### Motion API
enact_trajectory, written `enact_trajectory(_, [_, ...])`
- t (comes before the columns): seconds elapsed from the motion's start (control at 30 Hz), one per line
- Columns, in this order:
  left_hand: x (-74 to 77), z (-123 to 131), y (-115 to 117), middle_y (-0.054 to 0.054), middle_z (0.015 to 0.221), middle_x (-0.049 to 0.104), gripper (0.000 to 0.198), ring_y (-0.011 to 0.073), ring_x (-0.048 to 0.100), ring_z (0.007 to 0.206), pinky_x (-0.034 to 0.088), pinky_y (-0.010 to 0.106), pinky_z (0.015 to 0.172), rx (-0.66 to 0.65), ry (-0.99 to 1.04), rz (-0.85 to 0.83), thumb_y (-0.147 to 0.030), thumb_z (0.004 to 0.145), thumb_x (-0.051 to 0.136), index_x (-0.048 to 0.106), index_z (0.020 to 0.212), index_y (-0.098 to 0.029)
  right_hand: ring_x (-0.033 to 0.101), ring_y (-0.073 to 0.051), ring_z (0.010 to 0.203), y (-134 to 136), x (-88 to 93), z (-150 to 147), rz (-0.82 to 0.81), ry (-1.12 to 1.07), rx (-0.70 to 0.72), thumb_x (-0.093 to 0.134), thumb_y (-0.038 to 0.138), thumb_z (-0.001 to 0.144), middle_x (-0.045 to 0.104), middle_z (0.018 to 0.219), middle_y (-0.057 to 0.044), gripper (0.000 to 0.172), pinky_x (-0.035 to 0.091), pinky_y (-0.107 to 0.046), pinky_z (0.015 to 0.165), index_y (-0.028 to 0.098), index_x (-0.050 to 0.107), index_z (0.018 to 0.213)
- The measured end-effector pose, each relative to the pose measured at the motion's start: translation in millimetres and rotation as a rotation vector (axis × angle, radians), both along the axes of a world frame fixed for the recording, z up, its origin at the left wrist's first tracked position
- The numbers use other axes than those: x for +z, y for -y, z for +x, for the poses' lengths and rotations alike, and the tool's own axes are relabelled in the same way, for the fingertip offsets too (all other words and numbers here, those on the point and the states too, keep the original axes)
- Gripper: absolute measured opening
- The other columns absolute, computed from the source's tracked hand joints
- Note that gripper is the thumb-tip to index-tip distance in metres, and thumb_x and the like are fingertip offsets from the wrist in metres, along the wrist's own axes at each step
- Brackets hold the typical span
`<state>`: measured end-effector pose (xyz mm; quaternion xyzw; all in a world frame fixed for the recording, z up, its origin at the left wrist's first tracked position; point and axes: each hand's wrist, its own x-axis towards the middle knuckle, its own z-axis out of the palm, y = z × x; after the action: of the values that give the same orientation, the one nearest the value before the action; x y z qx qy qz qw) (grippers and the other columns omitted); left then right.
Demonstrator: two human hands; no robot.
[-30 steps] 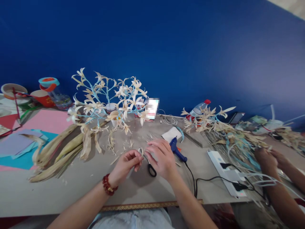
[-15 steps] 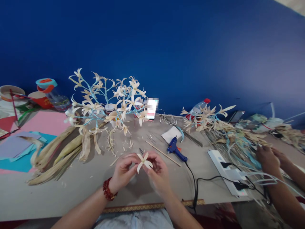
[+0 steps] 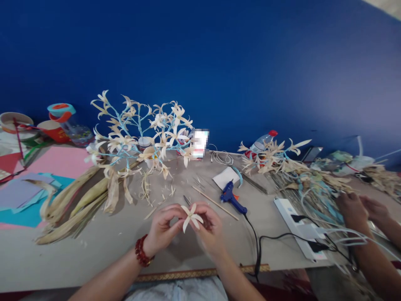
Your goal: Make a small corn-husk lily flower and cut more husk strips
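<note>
A cream husk flower (image 3: 191, 217) with several narrow petals is pinched between my two hands, low over the table's front half. My left hand (image 3: 164, 225), with a dark red bead bracelet on its wrist, closes on the flower from the left. From the right, the fingers of my right hand (image 3: 209, 228) curl in and grip it too. The flower's underside is hidden by the fingers. Just beyond the hands lie a thin wooden stick (image 3: 216, 203) and a blue glue gun (image 3: 232, 197) on its side.
Branches of husk flowers (image 3: 138, 121) stand at the back left. Dried husks (image 3: 90, 205) and coloured paper (image 3: 62, 161) lie on the left. A white power strip (image 3: 286, 209) with black cables is at the right, beside another person's hands (image 3: 354, 207).
The flower has turned slightly and shifted a little to the right and down in my fingers. Both my hands still hold it. The other person's hands have moved slightly.
</note>
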<state>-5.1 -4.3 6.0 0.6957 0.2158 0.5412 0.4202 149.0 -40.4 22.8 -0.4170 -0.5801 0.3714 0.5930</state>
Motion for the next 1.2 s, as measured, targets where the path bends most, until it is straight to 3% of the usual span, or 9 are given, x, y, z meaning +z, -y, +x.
enact_trajectory(0.37, [2.1,2,1,0.003,0.068,0.066,0.007,0.0142,0.059,0.064,0.046,0.024,0.062,0.009,-0.019,0.004,-0.015,0.084,0.06,0.064,0.079,-0.017,0.061,-0.02,0.082,2,2.4,5,0.036,0.132,-0.049,0.066,0.023,0.08,0.064,0.087,-0.006,0.008,0.05,-0.032,0.071,0.023,0.067,0.087])
enact_trajectory(0.77, [2.3,0,3,0.004,0.068,0.065,0.008,0.0143,0.059,0.065,0.046,0.023,0.06,0.024,-0.03,0.04,-0.016,0.085,0.058,0.064,0.079,-0.017,0.058,-0.019,0.076,12,-5.0,-1,0.093,-0.002,-0.105,0.063,0.017,0.082,0.06,0.078,-0.002,0.009,0.048,-0.033,0.068,0.025,0.064,0.085])
enact_trajectory(1.2, [2.3,0,2,0.005,0.069,0.067,0.007,0.0149,0.06,0.065,0.047,0.025,0.06,0.035,-0.052,0.07,-0.017,0.085,0.058,0.064,0.082,-0.018,0.058,-0.019,0.072,8,-1.3,-4,0.157,0.041,-0.104,0.06,0.02,0.084,0.061,0.074,-0.003,0.005,0.048,-0.033,0.063,0.024,0.064,0.083])
